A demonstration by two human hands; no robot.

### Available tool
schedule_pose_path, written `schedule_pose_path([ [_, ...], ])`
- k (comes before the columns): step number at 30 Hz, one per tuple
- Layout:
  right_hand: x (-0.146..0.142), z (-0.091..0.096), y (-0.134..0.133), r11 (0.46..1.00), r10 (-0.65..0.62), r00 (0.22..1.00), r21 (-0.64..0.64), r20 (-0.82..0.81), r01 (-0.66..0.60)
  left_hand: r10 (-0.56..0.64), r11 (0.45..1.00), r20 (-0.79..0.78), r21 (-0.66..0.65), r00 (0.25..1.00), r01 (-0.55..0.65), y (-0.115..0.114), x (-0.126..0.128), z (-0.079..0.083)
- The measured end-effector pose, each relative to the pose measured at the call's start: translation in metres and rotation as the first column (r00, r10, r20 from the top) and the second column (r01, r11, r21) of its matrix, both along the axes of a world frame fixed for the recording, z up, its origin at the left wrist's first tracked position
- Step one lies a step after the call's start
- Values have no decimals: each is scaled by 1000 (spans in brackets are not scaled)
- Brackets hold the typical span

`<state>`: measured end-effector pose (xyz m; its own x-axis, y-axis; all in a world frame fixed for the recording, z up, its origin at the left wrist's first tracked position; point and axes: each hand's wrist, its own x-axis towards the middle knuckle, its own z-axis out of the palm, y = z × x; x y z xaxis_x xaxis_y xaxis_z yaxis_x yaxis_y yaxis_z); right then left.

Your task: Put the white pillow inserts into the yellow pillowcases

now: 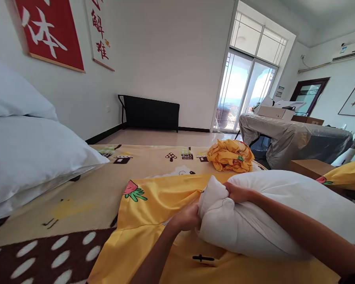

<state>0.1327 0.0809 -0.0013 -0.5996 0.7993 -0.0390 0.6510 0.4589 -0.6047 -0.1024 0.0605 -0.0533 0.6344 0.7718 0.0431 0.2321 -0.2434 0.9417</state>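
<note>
A plump white pillow (263,225) lies at the right, its near end bunched and folded. My right hand (237,192) is closed on the upper side of that end, gathering the fabric. Beneath and left of it spreads a yellow pillowcase (148,211) printed with a red-and-green motif and a small black one. My left hand (187,216) is closed where the pillowcase meets the pillow's end, with its fingertips hidden. Folds in the yellow cloth run toward this hand, which also touches the pillow.
White pillows (32,157) are stacked at left on a patterned blanket (85,205). A crumpled yellow bundle (230,156) sits at the far edge. Beyond stand a plastic-covered table (296,132) and a black folded frame (150,112). A cardboard box (310,169) is at right.
</note>
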Motion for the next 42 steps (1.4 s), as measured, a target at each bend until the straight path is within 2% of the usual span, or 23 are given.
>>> schedule_pose_path([
  [3,-4,-16,6,999,29,998,-37,-46,-31,88,995,85,30,993,-91,4,-13,12],
  [5,-4,-16,6,998,36,996,-46,-78,-40,168,982,177,51,970,-179,0,-12,21],
  [7,-2,-13,4,998,40,994,-50,-104,-45,187,976,202,78,961,-206,-8,-5,28],
  [11,1,-10,-1,998,29,991,-45,-132,-36,174,969,-1,178,985,-171,-28,20,30],
  [13,2,-10,-2,998,34,990,-41,-140,-40,243,946,-74,238,967,-220,-36,30,28],
  [16,2,-10,-3,997,68,986,-20,-152,-72,346,906,-55,279,937,-318,-42,39,27],
  [22,3,-10,-2,996,83,987,-11,-139,-86,441,875,12,218,897,-433,-45,47,27],
  [28,2,-11,1,998,65,993,-11,-94,-66,483,869,40,99,875,-484,-36,47,24],
  [30,1,-12,1,999,43,997,-10,-68,-44,466,882,45,51,884,-468,-30,43,22],
  [32,1,-12,2,1000,27,998,-5,-49,-28,397,915,68,45,915,-400,-25,40,19],
  [34,1,-12,3,1000,26,999,-3,-46,-27,340,930,98,112,935,-350,-23,38,17],
  [36,2,-12,3,999,49,997,-6,-61,-50,344,904,97,235,934,-357,-26,39,18],
  [40,3,-14,5,996,93,992,24,-91,-91,435,767,-16,531,900,-361,-39,46,22],
  [42,3,-14,5,995,96,991,41,-94,-93,456,714,-63,622,888,-322,-43,49,22],
])
